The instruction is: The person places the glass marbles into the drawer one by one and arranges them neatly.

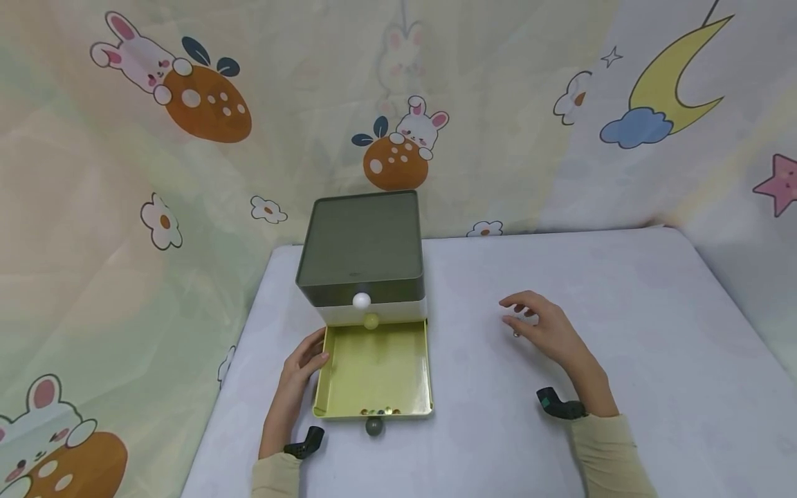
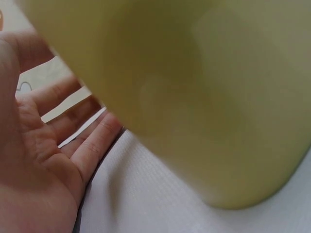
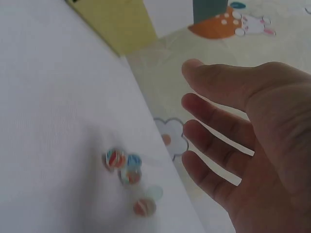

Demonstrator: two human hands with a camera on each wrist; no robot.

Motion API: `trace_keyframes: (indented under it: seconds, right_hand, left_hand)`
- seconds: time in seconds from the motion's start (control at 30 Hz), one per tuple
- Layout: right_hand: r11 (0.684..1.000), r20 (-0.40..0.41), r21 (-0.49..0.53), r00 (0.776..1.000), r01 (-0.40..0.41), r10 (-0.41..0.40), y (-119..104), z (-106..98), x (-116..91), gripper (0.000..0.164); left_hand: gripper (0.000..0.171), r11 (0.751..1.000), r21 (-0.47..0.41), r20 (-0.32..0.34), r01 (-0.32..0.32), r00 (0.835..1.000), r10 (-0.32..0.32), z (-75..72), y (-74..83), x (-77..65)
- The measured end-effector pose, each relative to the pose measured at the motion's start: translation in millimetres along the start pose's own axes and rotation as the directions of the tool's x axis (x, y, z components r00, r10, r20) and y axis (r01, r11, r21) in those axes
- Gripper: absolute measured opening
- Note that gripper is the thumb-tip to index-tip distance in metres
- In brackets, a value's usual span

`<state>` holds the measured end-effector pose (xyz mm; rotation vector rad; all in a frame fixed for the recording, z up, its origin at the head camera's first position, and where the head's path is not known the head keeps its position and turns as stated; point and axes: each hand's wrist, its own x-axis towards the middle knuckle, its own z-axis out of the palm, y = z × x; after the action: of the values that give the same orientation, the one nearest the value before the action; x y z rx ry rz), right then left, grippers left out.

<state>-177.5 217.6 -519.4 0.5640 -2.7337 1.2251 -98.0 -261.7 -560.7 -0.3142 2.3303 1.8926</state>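
Note:
A box with a dark green top, a white middle and a yellow bottom drawer stands on the table, with that drawer pulled out toward me. Several small marbles lie along the drawer's front wall. My left hand rests against the drawer's left side, fingers fairly straight. In the left wrist view, its fingertips partly disappear behind the drawer's edge. My right hand is right of the box, thumb and fingers loosely bent and apart, holding nothing. Several glass marbles show against the white cloth near it in the right wrist view.
White cloth covers the table. A white knob, a yellow knob and a dark green knob stick out at the front of the box. A patterned cloth backdrop hangs behind the table.

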Motion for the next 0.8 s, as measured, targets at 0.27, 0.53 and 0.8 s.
trace_keyframes:
  seconds: [0.27, 0.53, 0.8]
  right_hand:
    - [0.996, 0.070, -0.055, 0.995, -0.073, 0.077, 28.5, -10.5, -5.1, 0.041]
    - [0.979, 0.117, -0.107, 0.976, -0.172, 0.184, 44.0, -5.5, -5.6, 0.048]
    - [0.979, 0.077, -0.119, 0.982, -0.164, 0.174, 43.3, -5.1, -8.4, 0.046]
  left_hand:
    - [0.055, 1.000, 0.001, -0.002, 0.001, 1.000, -0.001, 0.5, -0.6, -2.0]
    - [0.055, 1.000, 0.001, -0.003, -0.006, 1.000, 0.006, 0.5, -0.2, -1.3]
    - [0.055, 1.000, -0.004, -0.001, -0.008, 1.000, 0.008, 0.5, 0.9, -2.9]
